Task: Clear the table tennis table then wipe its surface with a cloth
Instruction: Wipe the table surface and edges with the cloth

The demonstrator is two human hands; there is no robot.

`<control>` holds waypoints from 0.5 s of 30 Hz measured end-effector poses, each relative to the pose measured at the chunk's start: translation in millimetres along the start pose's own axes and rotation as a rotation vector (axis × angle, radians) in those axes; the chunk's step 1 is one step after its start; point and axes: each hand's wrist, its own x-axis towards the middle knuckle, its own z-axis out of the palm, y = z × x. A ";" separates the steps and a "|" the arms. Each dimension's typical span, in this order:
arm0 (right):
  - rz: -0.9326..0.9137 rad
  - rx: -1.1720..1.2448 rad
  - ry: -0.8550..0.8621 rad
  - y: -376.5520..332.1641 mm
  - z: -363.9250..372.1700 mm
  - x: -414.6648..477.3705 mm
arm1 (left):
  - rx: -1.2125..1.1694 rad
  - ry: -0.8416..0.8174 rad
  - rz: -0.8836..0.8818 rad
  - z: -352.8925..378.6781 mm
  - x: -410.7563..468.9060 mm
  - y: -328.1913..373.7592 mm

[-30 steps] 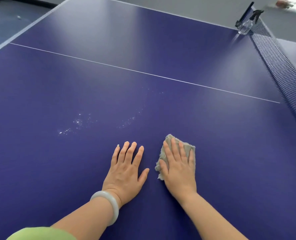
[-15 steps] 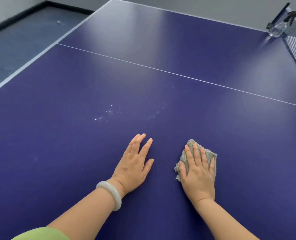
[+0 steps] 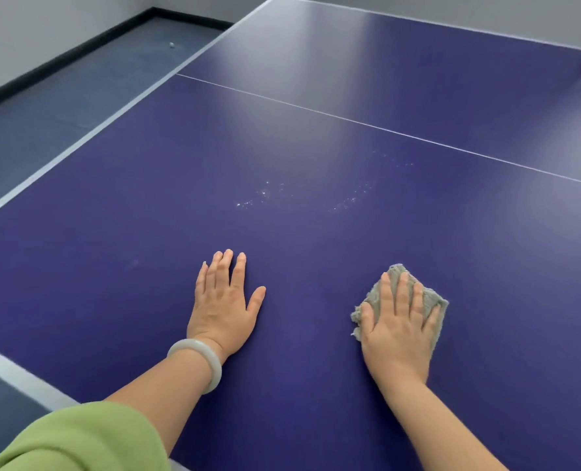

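Worktop [image 3: 146,300] deep purple-blue, thin white lines, white specks; cloth [image 3: 432,300] grey-green; bangle [image 3: 197,362] pale white; sleeve [image 3: 78,440] lime green.

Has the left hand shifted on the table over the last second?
Yes. The left hand has slid leftward: it sat below the right patch of white specks, and now lies left of both patches.

Fuzzy grey cloth [image 3: 433,302], satin-smooth table [image 3: 316,137]
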 end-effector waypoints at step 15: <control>0.293 0.069 -0.030 29.5 -10.6 41.4 | 0.029 -0.040 0.008 -2.4 2.6 -1.0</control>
